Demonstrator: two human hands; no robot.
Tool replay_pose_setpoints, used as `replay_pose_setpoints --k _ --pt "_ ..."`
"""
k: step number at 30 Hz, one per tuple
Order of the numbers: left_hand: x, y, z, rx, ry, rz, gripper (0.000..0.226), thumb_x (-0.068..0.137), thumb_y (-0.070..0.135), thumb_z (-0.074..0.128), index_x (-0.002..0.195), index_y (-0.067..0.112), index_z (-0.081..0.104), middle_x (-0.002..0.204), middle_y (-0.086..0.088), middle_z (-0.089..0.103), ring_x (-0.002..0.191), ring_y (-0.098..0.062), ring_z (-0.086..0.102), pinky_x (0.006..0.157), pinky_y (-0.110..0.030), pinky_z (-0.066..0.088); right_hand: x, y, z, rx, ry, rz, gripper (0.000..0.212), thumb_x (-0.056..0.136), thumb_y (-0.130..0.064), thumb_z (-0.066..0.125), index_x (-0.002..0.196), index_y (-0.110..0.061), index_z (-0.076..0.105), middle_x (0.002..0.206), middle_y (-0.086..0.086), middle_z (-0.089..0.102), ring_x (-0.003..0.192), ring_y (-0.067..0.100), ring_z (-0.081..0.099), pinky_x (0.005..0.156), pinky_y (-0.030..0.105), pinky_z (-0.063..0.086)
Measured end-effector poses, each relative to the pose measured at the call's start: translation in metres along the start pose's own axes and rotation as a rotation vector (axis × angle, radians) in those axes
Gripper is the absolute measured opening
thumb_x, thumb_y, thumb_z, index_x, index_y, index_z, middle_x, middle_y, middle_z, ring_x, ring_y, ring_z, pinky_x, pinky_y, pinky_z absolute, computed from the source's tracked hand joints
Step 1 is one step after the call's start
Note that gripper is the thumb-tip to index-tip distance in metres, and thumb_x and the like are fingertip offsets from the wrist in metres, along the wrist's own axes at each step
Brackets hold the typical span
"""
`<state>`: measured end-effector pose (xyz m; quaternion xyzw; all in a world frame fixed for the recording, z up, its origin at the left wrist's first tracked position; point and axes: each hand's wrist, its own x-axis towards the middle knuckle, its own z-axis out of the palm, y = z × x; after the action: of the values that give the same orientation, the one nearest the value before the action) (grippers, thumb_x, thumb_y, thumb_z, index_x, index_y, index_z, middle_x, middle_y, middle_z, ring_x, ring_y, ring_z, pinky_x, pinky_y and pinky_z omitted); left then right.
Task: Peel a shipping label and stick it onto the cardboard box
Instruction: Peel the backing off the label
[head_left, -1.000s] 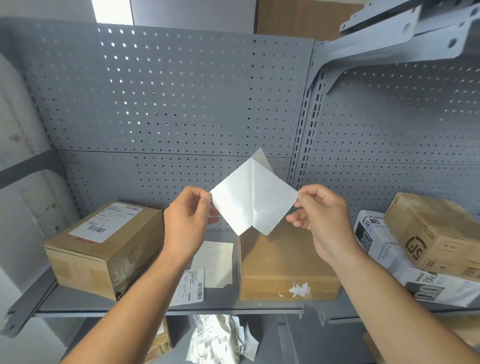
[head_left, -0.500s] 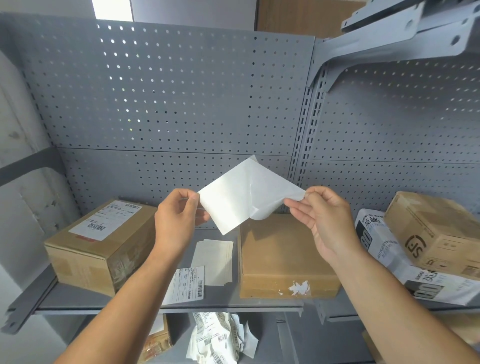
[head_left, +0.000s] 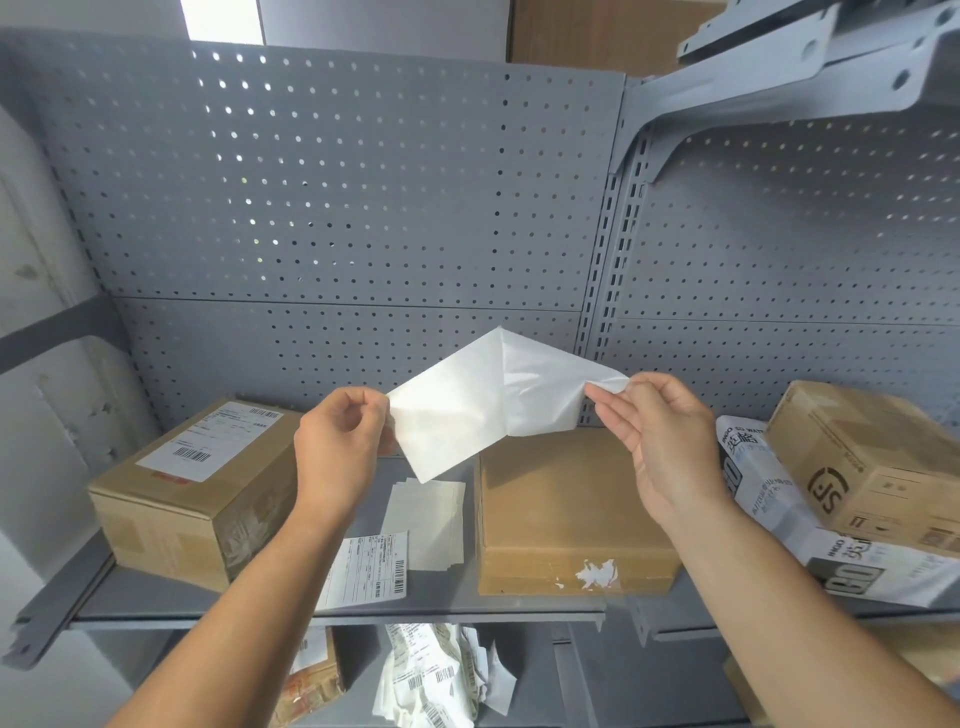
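I hold a white shipping label (head_left: 457, 415) in the air in front of the shelf, blank side toward me. My left hand (head_left: 337, 452) pinches its left corner. My right hand (head_left: 660, 441) pinches the peeled layer (head_left: 545, 395) at the right corner, which is pulled away and creased. Directly below and behind the label lies a plain flat cardboard box (head_left: 566, 514) with a torn white patch on its front face. Where the two layers still join is hard to tell.
A labelled cardboard box (head_left: 192, 483) sits at the left of the grey shelf (head_left: 156, 597). Loose labels (head_left: 369, 571) and blank backing sheets (head_left: 431, 519) lie between the boxes. Parcels (head_left: 872, 478) are stacked on the right. Crumpled paper (head_left: 436, 675) lies on the lower shelf.
My hands have moved apart, and the right one has pulled the peeled layer further to the right, so the sheet is spread wider and more wrinkled.
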<state>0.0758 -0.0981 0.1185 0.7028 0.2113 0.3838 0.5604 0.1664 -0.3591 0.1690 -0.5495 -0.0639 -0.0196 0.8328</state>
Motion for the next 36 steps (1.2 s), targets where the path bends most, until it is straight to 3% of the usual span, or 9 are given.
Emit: replay_pose_setpoints --k 10,15,18,22,29,32,36 --pt "0.005 -0.008 -0.014 0.075 0.067 0.098 0.012 0.097 0.023 0.064 0.087 0.025 0.069 0.07 0.004 0.074 0.053 -0.011 0.067 0.077 -0.053 0.063 -0.002 0.0 -0.003 0.03 0.025 0.005 0.017 0.099 0.001 0.05 0.088 -0.009 0.058 0.092 0.008 0.073 0.096 0.024 0.078 0.082 0.025 0.06" --pt "0.005 -0.01 -0.018 0.066 0.079 0.088 0.012 0.097 0.02 0.063 0.087 0.023 0.068 0.064 0.003 0.072 0.051 -0.01 0.065 0.08 -0.055 0.061 -0.002 -0.001 -0.004 0.048 0.024 0.013 0.019 0.099 0.002 0.05 0.085 -0.009 0.058 0.091 0.008 0.073 0.097 0.025 0.078 0.083 0.025 0.061" --pt "0.005 -0.014 -0.019 0.044 0.1 0.074 0.011 0.097 0.021 0.062 0.087 0.022 0.068 0.063 0.003 0.071 0.05 -0.012 0.064 0.079 -0.056 0.061 -0.003 0.001 -0.005 0.062 0.026 0.018 0.019 0.098 0.002 0.05 0.085 -0.009 0.058 0.079 0.001 0.073 0.096 0.026 0.078 0.083 0.026 0.061" --pt "0.008 -0.02 -0.022 0.011 0.129 0.048 0.01 0.094 0.028 0.061 0.087 0.026 0.067 0.063 0.002 0.071 0.051 -0.014 0.064 0.083 -0.06 0.059 -0.004 0.002 -0.006 0.048 0.036 0.018 0.019 0.098 0.001 0.05 0.085 -0.009 0.059 0.087 0.006 0.07 0.096 0.026 0.078 0.084 0.027 0.061" --pt "0.005 -0.03 -0.027 -0.155 0.245 -0.042 0.015 0.1 0.014 0.055 0.089 0.021 0.063 0.052 0.005 0.064 0.046 -0.008 0.055 0.071 -0.042 0.051 -0.004 0.001 -0.013 0.048 0.065 0.002 0.022 0.099 0.001 0.05 0.082 -0.011 0.059 0.09 0.008 0.068 0.096 0.025 0.078 0.081 0.024 0.059" --pt "0.004 -0.034 -0.027 -0.183 0.26 -0.052 0.018 0.101 0.012 0.053 0.089 0.021 0.062 0.053 0.004 0.065 0.047 -0.007 0.056 0.071 -0.039 0.051 -0.004 0.001 -0.015 0.049 0.075 -0.003 0.024 0.099 0.0 0.049 0.081 -0.011 0.059 0.085 0.007 0.067 0.097 0.025 0.078 0.079 0.023 0.059" --pt "0.001 -0.034 -0.021 -0.216 0.253 -0.051 0.014 0.102 0.009 0.052 0.094 0.015 0.063 0.058 0.001 0.065 0.05 -0.006 0.059 0.066 -0.033 0.051 -0.006 0.003 -0.018 0.046 0.073 -0.003 0.02 0.1 -0.001 0.05 0.085 -0.01 0.059 0.095 0.015 0.069 0.097 0.025 0.078 0.079 0.023 0.06"
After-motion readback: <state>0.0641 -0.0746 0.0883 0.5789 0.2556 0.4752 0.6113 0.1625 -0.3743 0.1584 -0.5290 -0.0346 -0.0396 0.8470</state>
